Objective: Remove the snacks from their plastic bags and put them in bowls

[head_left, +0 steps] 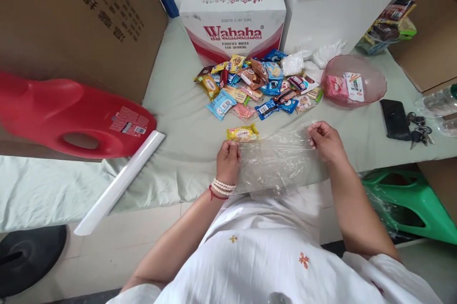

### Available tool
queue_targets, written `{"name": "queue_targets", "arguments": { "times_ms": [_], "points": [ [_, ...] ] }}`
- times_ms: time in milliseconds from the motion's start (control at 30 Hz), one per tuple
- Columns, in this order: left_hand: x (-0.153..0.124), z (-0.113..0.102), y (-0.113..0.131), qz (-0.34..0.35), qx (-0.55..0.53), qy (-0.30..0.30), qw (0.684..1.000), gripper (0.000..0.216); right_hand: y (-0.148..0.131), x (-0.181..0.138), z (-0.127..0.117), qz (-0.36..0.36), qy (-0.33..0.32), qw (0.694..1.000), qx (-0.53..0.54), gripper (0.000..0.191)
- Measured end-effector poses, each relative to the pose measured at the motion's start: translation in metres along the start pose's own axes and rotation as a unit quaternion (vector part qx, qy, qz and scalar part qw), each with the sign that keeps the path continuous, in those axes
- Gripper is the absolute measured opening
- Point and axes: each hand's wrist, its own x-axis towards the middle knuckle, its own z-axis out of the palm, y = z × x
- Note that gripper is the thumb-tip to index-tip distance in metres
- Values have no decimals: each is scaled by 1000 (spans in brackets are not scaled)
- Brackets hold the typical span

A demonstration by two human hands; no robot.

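A clear plastic bag (273, 163) is stretched between my two hands at the front edge of the table. My left hand (228, 159), with a white beaded bracelet on the wrist, pinches the bag's left side. At the opposite upper corner, my right hand (324, 141) has its fingers closed on the bag. A yellow snack packet (243, 132) lies just beyond my left hand, partly touching the bag's edge. Farther back is a pile of wrapped snacks (253, 83) in many colours. Beside the pile stands a pink translucent bowl (374, 83) with a few packets in it.
A white and red Wahaha carton (233, 28) stands behind the snacks, near white boxes (321, 18). To the left are a red jug (78, 118) and a long white strip (119, 185). A phone (395, 119) and keys (420, 130) lie right; a green stool (410, 199) is below.
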Motion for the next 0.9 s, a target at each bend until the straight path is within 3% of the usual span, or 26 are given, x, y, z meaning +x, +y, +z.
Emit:
{"name": "queue_targets", "arguments": {
  "times_ms": [67,133,167,233,333,433,500,567,633,700,767,900],
  "points": [
    [-1,-3,8,105,81,93,987,31,2,9,2,-2,40,999,-6,34],
    [-8,-5,16,235,182,158,942,24,4,15,9,-2,66,998,-16,30],
    [-14,-6,18,295,235,142,915,21,5,18,14,-3,73,997,-22,28],
    [-26,-4,18,378,343,18,860,20,8,26,20,-9,81,996,-35,23],
    [-37,2,4,387,484,-177,765,32,13,42,15,-41,118,987,-97,18],
    [-40,5,-13,346,568,-231,710,50,14,57,-9,-108,172,946,-253,13],
    [-41,3,-19,334,585,-246,697,56,8,60,-23,-152,195,900,-360,11],
    [-43,1,-21,335,583,-260,693,61,-6,59,-21,-198,193,864,-420,16],
    [-45,0,-20,338,577,-269,693,65,-26,55,1,-243,123,854,-444,23],
    [-47,0,-19,337,574,-271,695,66,-47,54,42,-260,-7,846,-466,27],
    [-47,1,-18,333,574,-270,698,66,-65,56,93,-237,-100,823,-507,32],
    [-45,-2,-17,324,568,-272,706,68,-84,65,177,-157,-186,770,-589,52]
  ]
}}
